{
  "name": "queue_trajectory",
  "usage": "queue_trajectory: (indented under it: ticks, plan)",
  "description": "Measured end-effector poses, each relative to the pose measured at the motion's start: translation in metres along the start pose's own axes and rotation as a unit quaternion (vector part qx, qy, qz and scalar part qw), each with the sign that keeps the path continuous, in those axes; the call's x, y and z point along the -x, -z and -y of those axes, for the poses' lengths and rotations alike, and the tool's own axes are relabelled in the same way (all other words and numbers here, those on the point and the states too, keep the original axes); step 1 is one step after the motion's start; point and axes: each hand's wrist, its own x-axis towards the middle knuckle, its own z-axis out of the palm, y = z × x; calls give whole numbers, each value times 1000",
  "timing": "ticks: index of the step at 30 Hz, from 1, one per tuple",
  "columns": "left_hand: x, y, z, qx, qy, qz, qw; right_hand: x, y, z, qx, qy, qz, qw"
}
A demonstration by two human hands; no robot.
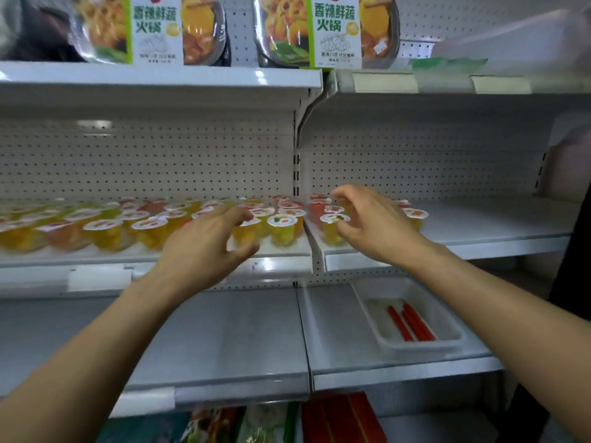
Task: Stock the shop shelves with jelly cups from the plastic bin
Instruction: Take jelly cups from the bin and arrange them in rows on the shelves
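jelly cups (150, 225) already cover the left bay of the middle shelf (479, 225) in close rows, front to back, and a small cluster has started at the left end of the right bay. most of that right bay is bare, so i judge the stocking well past halfway on the left and barely begun on the right. the lower shelf (224, 330) carries a clear plastic tray (425, 345) with only a few red sticks (412, 321) in it; whether this is the bin cannot be told, and no cups show inside it.

the left hand (204, 251) is spread wide over the front cups at the bay's right end, fingers fairly straight, gripping nothing that shows. the right hand (374, 228) curls narrow just beside a yellow cup (334, 227) at the front of the right cluster; blur hides whether it pinches that cup or only hovers by it.

cups at the far left smear into colour, so no count is possible. the cups behind the right hand are covered. lid prints are too small to read.
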Motion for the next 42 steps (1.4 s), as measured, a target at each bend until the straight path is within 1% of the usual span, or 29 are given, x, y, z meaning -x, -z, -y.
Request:
queue_trajectory:
  ticks: [7,9,15,20,23,28,34,42]
  plan:
    - [66,54,103,-53,82,2,995,-25,-37,110,-62,99,40,992]
    - [85,71,135,-52,98,3,994,-34,-51,150,-100,117,58,986]
    - [147,130,254,-44,148,28,988,-67,-110,294,-203,138,85,966]
    - [189,193,367,-72,168,46,982,-99,-157,419,-244,149,94,954]
    - [202,223,422,-78,176,45,980,-121,-179,480,-267,167,104,943]
    - [216,249,503,-76,205,48,975,-162,-209,554,-266,193,121,937]
    - [214,263,597,-8,271,-6,962,-216,-249,613,-228,229,123,938]
    - [186,289,719,32,308,-51,950,-311,-293,708,-204,271,149,929]
